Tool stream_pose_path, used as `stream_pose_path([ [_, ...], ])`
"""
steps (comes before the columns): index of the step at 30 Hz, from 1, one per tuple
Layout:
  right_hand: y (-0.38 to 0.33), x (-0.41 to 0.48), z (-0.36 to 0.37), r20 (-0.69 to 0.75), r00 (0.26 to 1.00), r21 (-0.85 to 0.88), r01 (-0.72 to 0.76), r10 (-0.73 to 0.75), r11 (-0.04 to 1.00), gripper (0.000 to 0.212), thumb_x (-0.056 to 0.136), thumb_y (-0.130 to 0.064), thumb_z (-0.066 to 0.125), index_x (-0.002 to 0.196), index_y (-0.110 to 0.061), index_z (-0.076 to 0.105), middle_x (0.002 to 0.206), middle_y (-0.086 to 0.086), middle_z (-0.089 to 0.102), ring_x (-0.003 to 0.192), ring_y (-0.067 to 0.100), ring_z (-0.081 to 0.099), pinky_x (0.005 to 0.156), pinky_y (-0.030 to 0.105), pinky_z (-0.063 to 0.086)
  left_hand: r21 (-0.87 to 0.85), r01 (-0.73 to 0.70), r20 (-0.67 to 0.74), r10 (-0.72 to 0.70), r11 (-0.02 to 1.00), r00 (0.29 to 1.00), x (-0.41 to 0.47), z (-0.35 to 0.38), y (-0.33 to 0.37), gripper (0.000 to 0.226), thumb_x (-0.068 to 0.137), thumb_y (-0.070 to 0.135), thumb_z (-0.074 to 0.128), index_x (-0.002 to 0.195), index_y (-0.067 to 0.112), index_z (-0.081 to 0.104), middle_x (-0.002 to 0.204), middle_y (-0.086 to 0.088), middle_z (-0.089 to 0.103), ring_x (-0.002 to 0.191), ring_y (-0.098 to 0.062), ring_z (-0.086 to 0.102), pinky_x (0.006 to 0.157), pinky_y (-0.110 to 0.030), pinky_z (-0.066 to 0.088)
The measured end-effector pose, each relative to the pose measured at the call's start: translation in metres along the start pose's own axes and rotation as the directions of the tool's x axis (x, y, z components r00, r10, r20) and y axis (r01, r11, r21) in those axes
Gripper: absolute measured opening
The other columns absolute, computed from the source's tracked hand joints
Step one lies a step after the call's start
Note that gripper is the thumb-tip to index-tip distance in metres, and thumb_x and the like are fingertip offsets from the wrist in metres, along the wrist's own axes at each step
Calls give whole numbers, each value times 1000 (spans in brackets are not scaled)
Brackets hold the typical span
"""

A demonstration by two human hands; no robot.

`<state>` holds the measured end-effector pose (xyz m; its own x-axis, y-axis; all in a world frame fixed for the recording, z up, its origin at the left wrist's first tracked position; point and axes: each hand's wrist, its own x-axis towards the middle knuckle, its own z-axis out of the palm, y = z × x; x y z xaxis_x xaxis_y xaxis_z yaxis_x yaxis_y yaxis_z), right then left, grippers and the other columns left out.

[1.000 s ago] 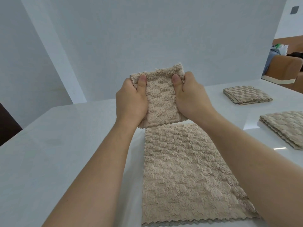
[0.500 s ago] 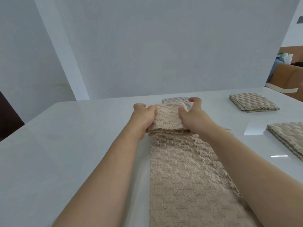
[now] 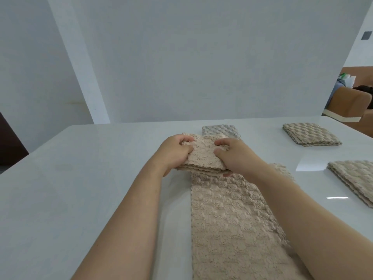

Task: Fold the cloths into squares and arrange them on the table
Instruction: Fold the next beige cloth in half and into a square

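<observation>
Lowered from mid-air: folded beige waffle-textured cloth square (image 3: 203, 156) now down on white table (image 3: 80, 178), just before grey folded cloth (image 3: 220, 131); left hand (image 3: 175, 152) and right hand (image 3: 232, 156) still clutch its sides (placement nearly done, release pending).

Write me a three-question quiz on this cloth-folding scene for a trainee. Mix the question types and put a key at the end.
1. True or false: the left hand holds nothing.
2. What does the right hand grip? A) the folded cloth that the left hand also grips; B) a sponge; C) nothing.
3. How many folded square cloths lie untouched on the table?

Key
1. False: it grips the folded cloth.
2. A.
3. Three: the grey cloth beyond the hands, the far right cloth and the near right cloth.
</observation>
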<state>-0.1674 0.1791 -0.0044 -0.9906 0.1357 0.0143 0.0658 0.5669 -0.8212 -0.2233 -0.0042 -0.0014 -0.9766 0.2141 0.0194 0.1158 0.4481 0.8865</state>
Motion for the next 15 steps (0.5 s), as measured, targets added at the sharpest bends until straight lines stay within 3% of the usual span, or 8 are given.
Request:
stream_pose_path([
  [6, -34, 23, 35, 14, 998, -168, 68, -67, 983, 42, 103, -25, 50, 145, -21, 49, 73, 4, 68, 54, 19, 67, 65, 40, 62, 90, -54, -38, 58, 994, 998, 7, -48, -22, 37, 101, 13, 56, 135, 26, 62, 95, -3, 62, 64, -15, 55, 46, -22, 48],
  [9, -61, 56, 79, 15, 989, -249, 145, -146, 958, 43, 103, -25, 47, 145, -18, 48, 104, 9, 70, 77, 23, 71, 66, 33, 57, 168, -56, -114, 76, 984, 991, 20, -92, -42, 38, 102, 12, 56, 137, 26, 61, 96, -7, 63, 61, -15, 53, 47, -24, 46],
  [11, -76, 79, 115, 32, 979, -289, 201, -201, 936, 42, 102, -24, 46, 142, -14, 49, 125, 15, 62, 101, 29, 65, 80, 33, 54, 212, -35, -160, 70, 977, 985, 31, -121, -59, 41, 101, 9, 54, 139, 23, 60, 107, -11, 65, 64, -18, 53, 50, -27, 47],
  [15, -98, 114, 179, 87, 970, -325, 243, -227, 914, 39, 103, -25, 45, 140, -11, 47, 134, 18, 50, 116, 35, 56, 93, 37, 47, 314, 31, -225, 43, 949, 973, 56, -167, -95, 41, 101, 7, 53, 138, 21, 61, 112, -9, 63, 64, -18, 52, 52, -26, 45],
])
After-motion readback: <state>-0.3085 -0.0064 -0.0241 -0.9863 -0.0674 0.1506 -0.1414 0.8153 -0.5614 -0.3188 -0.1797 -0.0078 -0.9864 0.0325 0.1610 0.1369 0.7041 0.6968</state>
